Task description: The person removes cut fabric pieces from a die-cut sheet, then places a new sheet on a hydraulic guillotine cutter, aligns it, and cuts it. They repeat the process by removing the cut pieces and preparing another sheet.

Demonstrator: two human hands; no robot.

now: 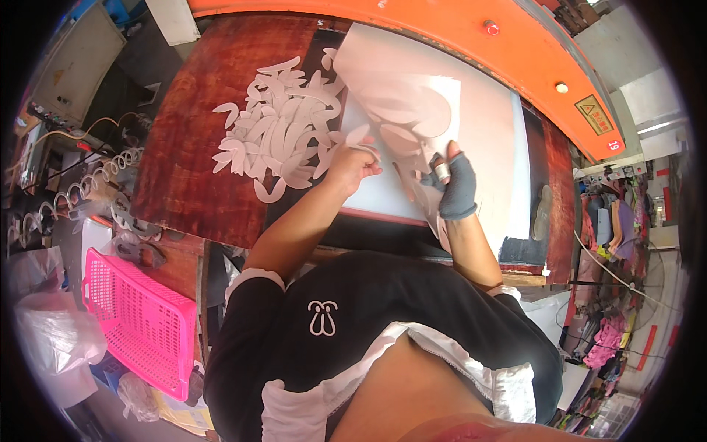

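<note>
My bare left hand [356,166] is closed around a few pale, curved cut-out pieces [359,135] beside the loose heap. My right hand [456,186], in a grey fingerless glove with a pale band round one finger, grips the edge of a thin pale sheet [405,118]. Leaf-shaped openings run through this sheet, and its near part is lifted and bent. Under it lies a white cutting board [368,193]. To the left, a heap of pale crescent-shaped pieces [283,121] spreads over the dark red table [188,110] and a black strip.
An orange machine beam [442,22] with a red button [491,28] crosses the far side. A dark curved object [543,214] lies at the right of the board. At lower left stand a pink plastic basket [140,324] and a coiled hose [74,188].
</note>
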